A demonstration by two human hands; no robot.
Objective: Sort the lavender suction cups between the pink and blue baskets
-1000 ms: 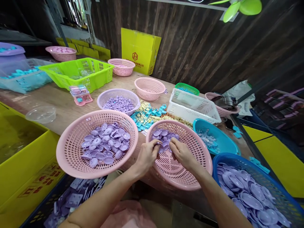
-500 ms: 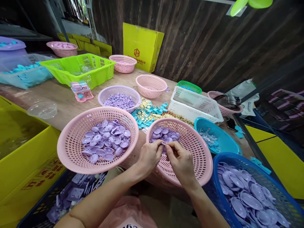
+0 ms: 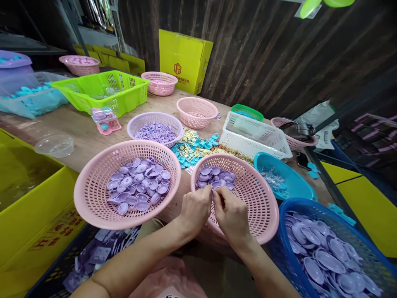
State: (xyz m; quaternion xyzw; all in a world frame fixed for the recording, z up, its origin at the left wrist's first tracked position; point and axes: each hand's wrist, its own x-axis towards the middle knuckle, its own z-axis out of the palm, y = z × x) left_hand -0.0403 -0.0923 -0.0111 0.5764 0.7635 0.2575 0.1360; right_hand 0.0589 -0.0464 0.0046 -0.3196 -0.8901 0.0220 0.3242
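Both hands [image 3: 196,210] [image 3: 233,212], apart a second ago, now meet fingertip to fingertip, pinching a purple piece [image 3: 212,194].

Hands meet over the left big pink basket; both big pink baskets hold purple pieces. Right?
Wrong basket: in the head view, the left hand and right hand meet over the right big pink basket. Both do hold purple pieces.

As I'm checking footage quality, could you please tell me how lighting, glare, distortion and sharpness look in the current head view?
Head view: dim wooden wall, brighter opening upper left; head view: soft sheen on purple oval dishes; head view: blue basket stretched, probably by wide-angle distortion; head view: hands reasonably sharp, pinched purple piece too small to read.
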